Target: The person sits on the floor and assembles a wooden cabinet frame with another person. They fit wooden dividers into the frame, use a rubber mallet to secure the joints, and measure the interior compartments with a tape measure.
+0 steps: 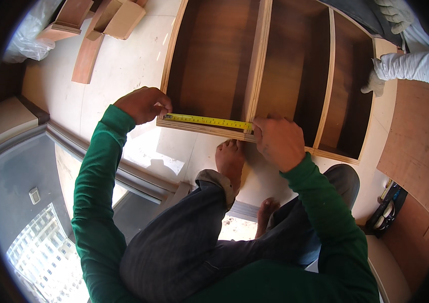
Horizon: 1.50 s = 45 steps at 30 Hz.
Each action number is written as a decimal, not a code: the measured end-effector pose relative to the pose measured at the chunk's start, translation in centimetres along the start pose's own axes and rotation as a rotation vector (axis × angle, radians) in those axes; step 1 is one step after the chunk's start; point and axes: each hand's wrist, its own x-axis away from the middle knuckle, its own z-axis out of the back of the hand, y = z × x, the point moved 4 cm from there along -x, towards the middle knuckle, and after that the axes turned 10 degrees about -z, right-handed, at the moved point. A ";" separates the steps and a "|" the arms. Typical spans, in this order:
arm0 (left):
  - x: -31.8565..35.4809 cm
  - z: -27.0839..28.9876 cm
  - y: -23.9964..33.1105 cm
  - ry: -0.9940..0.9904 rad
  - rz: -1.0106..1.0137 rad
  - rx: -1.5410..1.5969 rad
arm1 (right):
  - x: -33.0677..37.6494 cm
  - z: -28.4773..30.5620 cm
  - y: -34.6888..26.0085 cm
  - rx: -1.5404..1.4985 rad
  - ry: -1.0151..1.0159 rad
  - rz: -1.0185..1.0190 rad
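We saw a wooden cabinet frame lying on the pale floor, open side up, with two plywood dividers parting it into three compartments of unequal width. A yellow tape measure was drawn out along the frame's near edge, from close to the near left corner to the end of the first divider, spanning the left compartment.

Left hand: fingertips pinched together on the tape's left end, at the corner. Right hand: fingers curled and grasping the tape at its right end, by the divider; we could not tell how much of the tape the palm hid. Both forearms wore green sleeves.

We noted one bare foot just beside the near edge, below the tape, and the other farther back. At the frame's right end, a co-worker's gloved hand was at the rim; a second glove showed above it. To the right lay a plywood sheet. At the upper left we recorded a reddish wooden board, an open cardboard box and clear plastic wrapping
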 end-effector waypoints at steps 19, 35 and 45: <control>1.6 0.6 0.9 0.064 -0.084 -0.114 | 0.1 -0.3 1.2 -0.043 0.063 0.022; -9.1 -3.5 20.4 -0.102 -0.687 -0.148 | 6.7 11.1 18.6 0.199 -0.054 -0.132; -10.8 -4.6 19.4 -0.181 -0.522 -0.397 | 5.6 6.1 19.4 0.084 -0.146 -0.226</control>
